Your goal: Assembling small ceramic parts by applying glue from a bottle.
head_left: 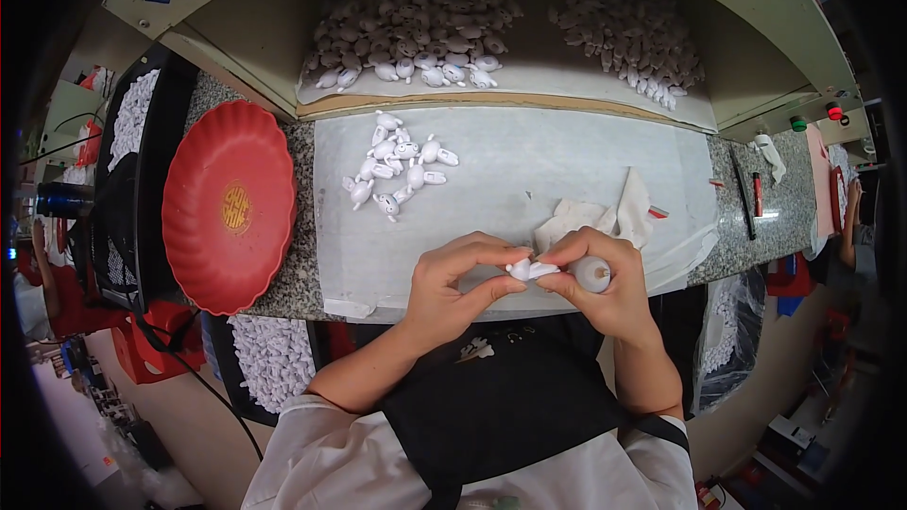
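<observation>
While both hands (529,274) pinch a small white figure (529,269), fingers hide most of its shape.

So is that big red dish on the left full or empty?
Empty. The red dish shows only its bare inside with a gold mark at the centre; the small white pieces lie beside it on the grey mat.

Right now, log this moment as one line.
left hand: pinching small white figure | right hand: on figure, holding round white piece | loose figures on grey mat | red tray left
</observation>
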Available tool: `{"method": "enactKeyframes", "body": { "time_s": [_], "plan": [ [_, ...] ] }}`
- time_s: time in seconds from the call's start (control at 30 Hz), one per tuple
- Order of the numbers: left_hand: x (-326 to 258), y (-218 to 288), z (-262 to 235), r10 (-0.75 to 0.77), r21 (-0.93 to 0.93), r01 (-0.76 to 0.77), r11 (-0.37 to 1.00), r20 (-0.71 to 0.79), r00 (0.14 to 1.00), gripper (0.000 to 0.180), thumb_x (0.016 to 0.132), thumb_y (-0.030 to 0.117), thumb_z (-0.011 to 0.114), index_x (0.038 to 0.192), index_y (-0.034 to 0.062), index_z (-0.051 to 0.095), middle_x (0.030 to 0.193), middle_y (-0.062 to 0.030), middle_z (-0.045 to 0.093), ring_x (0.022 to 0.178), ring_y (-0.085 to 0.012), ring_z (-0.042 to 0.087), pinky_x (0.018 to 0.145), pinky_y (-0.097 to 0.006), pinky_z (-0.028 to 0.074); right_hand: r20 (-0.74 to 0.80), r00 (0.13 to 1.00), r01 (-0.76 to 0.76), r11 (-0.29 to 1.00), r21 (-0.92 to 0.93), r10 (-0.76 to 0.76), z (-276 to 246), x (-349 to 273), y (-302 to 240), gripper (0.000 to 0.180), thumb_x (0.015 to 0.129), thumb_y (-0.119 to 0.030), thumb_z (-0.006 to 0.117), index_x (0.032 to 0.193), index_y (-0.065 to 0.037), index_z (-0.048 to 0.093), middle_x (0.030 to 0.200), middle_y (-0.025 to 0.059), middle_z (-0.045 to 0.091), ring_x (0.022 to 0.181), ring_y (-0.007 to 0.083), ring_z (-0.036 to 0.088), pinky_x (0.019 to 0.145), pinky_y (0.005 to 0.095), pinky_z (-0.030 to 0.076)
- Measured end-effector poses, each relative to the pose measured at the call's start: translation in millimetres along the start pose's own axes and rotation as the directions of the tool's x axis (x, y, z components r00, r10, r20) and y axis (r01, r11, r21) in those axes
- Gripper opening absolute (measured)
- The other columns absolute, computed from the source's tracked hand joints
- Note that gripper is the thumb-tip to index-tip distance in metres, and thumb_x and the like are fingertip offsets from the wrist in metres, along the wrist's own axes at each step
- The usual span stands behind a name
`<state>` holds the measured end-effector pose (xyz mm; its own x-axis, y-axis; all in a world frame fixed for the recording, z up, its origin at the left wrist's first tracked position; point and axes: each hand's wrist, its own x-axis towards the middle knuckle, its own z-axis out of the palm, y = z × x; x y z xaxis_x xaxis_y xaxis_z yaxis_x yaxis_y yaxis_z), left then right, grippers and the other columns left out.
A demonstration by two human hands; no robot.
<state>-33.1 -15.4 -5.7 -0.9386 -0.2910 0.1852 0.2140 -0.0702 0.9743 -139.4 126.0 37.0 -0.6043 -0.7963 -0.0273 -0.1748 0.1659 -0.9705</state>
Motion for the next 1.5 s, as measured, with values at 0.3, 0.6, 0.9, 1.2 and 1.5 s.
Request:
{"method": "enactKeyframes", "body": {
  "time_s": [0.3,0.6,0.9,1.2,1.5],
  "plan": [
    [3.9,-1.3,-0.1,0.003,0.024,-0.003,1.0,0.008,1.0,0.024,0.067,-0.005,0.061,0.091,-0.0027,0.058,0.089,-0.0138,0.057,0.082,-0.0177,0.055,0.073,-0.027,0.043,-0.01,1.0,0.011,1.0,-0.02,-0.011,-0.4,2.3,2.9,0.014,0.065,-0.003,0.067,0.073,0.0,0.055,0.071,0.0065,0.059,0.065,0.01,0.054,0.058,0.0208,0.041],
    [6.8,-0.3,1.5,-0.081,0.018,0.08,0.997,0.02,0.997,0.024,0.07,-0.003,0.06,0.094,-0.0031,0.056,0.088,-0.0119,0.057,0.082,-0.0164,0.055,0.073,-0.026,0.043,-0.027,1.0,-0.002,1.0,-0.006,0.002,-2.5,5.9,9.6,0.015,0.066,-0.003,0.066,0.076,0.0,0.055,0.071,0.0054,0.058,0.065,0.0096,0.053,0.059,0.021,0.041],
    [15.2,0.2,7.6,-0.419,-0.614,0.471,0.634,0.24,0.876,0.035,0.082,0.014,0.048,0.114,0.0003,0.039,0.086,-0.0076,0.057,0.077,-0.0117,0.055,0.067,-0.024,0.045,-0.104,0.993,-0.034,0.962,0.27,0.064,-5.1,9.6,4.4,0.011,0.071,0.0,0.06,0.076,0.004,0.052,0.071,0.0085,0.056,0.059,0.0105,0.053,0.054,0.0202,0.043],
    [10.5,-1.4,6.9,-0.348,-0.434,0.327,0.84,0.033,0.937,0.034,0.077,0.002,0.054,0.109,-0.0005,0.043,0.087,-0.0092,0.056,0.08,-0.0123,0.055,0.072,-0.023,0.044,-0.104,0.992,-0.047,0.983,0.18,0.066,-1.4,8.6,7.9,0.011,0.069,0.001,0.06,0.077,0.003,0.052,0.071,0.0081,0.055,0.062,0.0112,0.054,0.054,0.0202,0.042],
    [4.7,-3.8,-1.4,-0.082,-0.147,0.083,0.986,0.016,0.997,0.024,0.07,-0.01,0.056,0.093,-0.0057,0.055,0.093,-0.0143,0.054,0.086,-0.0177,0.054,0.076,-0.027,0.044,-0.058,0.998,0.006,0.999,0.035,-0.004,2.1,2.6,5.6,0.016,0.063,-0.001,0.068,0.074,-0.001,0.056,0.071,0.0046,0.057,0.066,0.01,0.053,0.06,0.0213,0.04]
  ]
}}
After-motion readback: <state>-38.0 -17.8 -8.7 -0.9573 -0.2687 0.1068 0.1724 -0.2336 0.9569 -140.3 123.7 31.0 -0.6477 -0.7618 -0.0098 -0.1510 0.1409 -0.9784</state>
